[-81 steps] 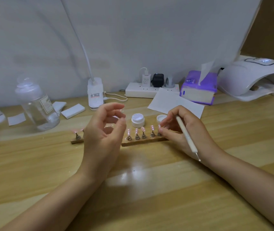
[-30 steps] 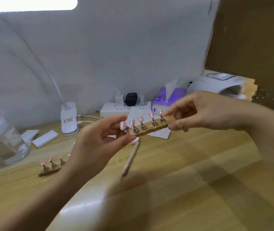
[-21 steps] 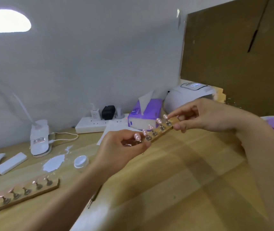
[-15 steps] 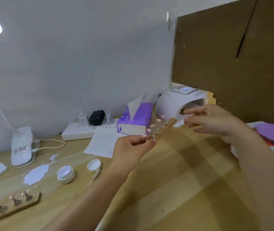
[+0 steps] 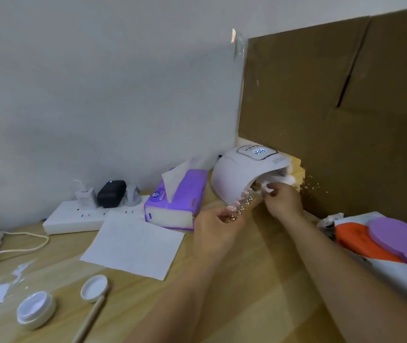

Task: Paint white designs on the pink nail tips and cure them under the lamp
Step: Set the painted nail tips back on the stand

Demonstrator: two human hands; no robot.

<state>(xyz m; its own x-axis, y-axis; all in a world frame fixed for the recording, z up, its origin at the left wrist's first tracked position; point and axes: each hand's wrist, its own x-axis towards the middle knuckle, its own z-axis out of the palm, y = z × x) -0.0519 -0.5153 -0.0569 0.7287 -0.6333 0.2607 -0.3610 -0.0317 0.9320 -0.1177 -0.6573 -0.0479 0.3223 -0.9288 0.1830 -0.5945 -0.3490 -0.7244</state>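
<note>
A wooden strip of several pink nail tips (image 5: 240,205) on metal stands is held in the air, its far end at the mouth of the white curing lamp (image 5: 240,172). My left hand (image 5: 216,230) grips the strip's near end. My right hand (image 5: 283,200) is at the lamp's opening, fingers curled and pinching the white edge of its base there. The lamp's display is lit. An open white gel jar (image 5: 35,309), its lid (image 5: 94,288) and the dotting pen (image 5: 90,318) lie at the lower left.
A purple tissue box (image 5: 176,204) stands left of the lamp, beside a white power strip (image 5: 74,219) and a paper sheet (image 5: 133,246). Brown cardboard (image 5: 333,120) walls the right side. Orange and purple items (image 5: 390,241) lie at the right.
Both hands lifted the strip off the table and carried it right to the lamp. The pen was laid down. My right hand let go of the strip and reached the lamp's mouth.
</note>
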